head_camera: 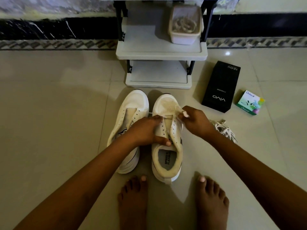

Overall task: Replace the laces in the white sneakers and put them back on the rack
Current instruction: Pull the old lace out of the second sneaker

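Two white sneakers stand side by side on the tiled floor, toes toward the rack. The left sneaker (131,113) has bare eyelets. On the right sneaker (167,156), a white lace (167,115) runs across the lowest eyelets near the toe. My left hand (146,130) holds that shoe's left eyelet flap, thumb at the tongue. My right hand (195,121) pinches the lace at the shoe's right side. A heap of white laces (223,129) lies on the floor just right of my right wrist. The grey rack (161,54) stands behind the shoes.
A lidded plastic box (185,24) holding coiled laces sits on the rack's upper shelf. A black phone box (220,87) and a small green-and-white carton (250,102) lie on the floor to the right. My two bare feet (169,201) are just behind the shoes.
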`<state>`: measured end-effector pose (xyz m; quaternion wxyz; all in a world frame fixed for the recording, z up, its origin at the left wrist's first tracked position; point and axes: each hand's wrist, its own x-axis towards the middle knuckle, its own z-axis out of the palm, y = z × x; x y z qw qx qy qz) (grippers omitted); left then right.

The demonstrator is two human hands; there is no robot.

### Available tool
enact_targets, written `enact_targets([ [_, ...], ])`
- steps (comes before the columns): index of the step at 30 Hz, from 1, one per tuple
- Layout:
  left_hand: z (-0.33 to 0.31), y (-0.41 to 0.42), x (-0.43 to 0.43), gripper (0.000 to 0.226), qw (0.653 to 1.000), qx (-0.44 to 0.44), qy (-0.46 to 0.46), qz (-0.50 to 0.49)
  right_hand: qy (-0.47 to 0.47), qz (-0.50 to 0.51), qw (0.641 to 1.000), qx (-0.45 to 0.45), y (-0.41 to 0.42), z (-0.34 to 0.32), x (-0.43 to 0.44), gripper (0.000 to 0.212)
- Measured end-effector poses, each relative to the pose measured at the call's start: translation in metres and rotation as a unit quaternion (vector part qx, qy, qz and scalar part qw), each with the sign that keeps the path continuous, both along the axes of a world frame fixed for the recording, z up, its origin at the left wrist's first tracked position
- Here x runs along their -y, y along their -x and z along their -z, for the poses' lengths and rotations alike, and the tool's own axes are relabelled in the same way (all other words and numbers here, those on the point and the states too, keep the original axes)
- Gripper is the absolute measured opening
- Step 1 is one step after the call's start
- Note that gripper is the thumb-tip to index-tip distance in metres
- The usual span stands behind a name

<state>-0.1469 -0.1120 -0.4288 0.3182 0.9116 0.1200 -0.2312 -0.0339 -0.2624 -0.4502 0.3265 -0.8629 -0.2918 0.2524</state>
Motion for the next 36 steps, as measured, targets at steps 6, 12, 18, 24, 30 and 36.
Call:
enact_targets([
  [6,-0.001,0.001,0.000,0.086,1.000,0.000,-0.003,0.007,-0.181,0.117,0.971,-0.102,-0.008,-0.047,-0.014,0.015],
  [12,0.001,0.000,0.000,0.090,1.000,-0.013,-0.026,0.005,0.109,0.010,0.992,0.066,0.010,0.007,-0.013,0.039],
  [18,-0.001,-0.001,0.002,0.094,0.999,-0.023,-0.032,0.009,0.105,-0.005,0.991,0.088,0.013,0.013,-0.012,0.027],
  [24,0.000,0.000,0.000,0.101,0.999,-0.031,-0.029,0.009,-0.112,0.044,0.988,-0.095,0.005,-0.027,0.002,0.012],
  [30,-0.004,0.000,0.001,0.100,0.999,-0.040,-0.030,0.011,-0.343,0.155,0.920,-0.111,-0.018,-0.078,0.001,0.021],
  [36,-0.004,0.000,0.002,0.100,0.998,-0.041,-0.038,0.021,-0.239,0.114,0.957,-0.122,-0.017,-0.064,-0.015,0.013],
])
